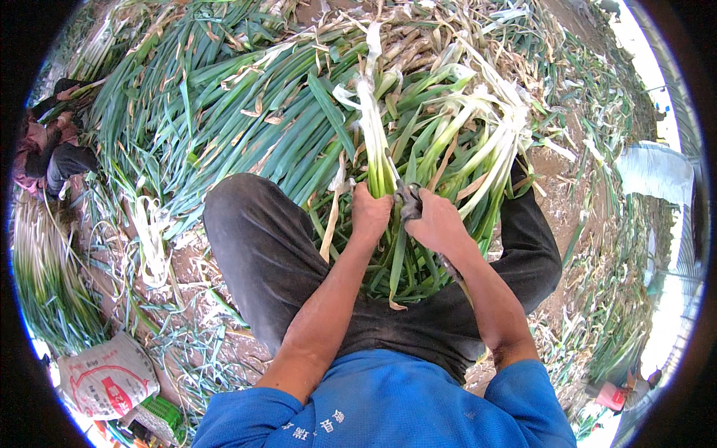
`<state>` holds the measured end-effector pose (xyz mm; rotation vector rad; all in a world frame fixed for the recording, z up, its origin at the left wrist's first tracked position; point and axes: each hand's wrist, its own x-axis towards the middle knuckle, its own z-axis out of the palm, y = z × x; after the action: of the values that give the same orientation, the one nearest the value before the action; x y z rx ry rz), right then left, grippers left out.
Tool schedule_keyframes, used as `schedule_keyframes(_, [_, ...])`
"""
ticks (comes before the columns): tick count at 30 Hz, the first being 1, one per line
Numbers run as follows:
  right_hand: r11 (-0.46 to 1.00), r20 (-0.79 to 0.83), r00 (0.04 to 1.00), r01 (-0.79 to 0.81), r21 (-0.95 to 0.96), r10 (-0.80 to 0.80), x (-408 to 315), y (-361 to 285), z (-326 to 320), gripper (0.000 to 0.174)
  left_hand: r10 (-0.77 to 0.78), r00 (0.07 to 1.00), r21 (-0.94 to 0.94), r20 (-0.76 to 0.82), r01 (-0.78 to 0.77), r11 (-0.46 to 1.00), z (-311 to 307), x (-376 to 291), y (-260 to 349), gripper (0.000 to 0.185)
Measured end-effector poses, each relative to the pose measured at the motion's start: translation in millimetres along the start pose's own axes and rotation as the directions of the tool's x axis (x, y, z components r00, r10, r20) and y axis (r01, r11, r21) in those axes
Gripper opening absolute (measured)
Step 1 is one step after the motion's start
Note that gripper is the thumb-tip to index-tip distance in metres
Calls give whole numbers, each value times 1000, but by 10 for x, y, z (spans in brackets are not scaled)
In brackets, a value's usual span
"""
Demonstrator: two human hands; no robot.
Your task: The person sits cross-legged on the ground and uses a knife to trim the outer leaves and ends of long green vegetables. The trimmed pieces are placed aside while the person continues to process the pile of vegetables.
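My left hand (371,211) is closed around the green part of a bunch of green onions (372,129), whose white stems point away from me. Close beside it, my right hand (437,219) grips a dark tool (408,203) with a thin metal part; its exact kind cannot be told. The tool lies against the right side of the bunch. More green onions with pale, peeled-looking stems (501,134) rest to the right. Green leaves (406,269) fill the space between my bent knees, under both hands.
A large pile of green onions (241,123) spreads ahead and left. At far left sit part of another person (70,162) and a stacked bundle of green onions (53,274). A printed white sack (109,376) and green crate (162,415) are lower left. Leaf scraps litter the soil.
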<state>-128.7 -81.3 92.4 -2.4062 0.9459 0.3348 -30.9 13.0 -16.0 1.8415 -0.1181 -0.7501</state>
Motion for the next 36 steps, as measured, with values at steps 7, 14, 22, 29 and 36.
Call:
schedule_keyframes(7, [1000, 15, 1000, -1, 9, 1, 691, -51, 2, 39, -145, 988, -113, -55, 138, 984, -30, -59, 87, 53])
schedule_keyframes(14, [999, 21, 1000, -14, -36, 15, 1429, -230, 24, 40, -6, 999, -197, -38, -2, 980, -34, 149, -409, 58])
schedule_keyframes(22, [966, 63, 994, -102, 238, 89, 1634, 163, 13, 46, -219, 975, -383, 44, 219, 898, -116, 51, -63, 34])
schedule_keyframes(29, [797, 177, 984, -115, 593, 10, 677, 440, 156, 52, -177, 965, -219, 195, 219, 951, 94, 548, -265, 47])
schedule_keyframes(36, [631, 138, 989, -134, 764, 44, -114, 600, -233, 65, -31, 876, -540, 481, 323, 777, -75, 259, 111, 28])
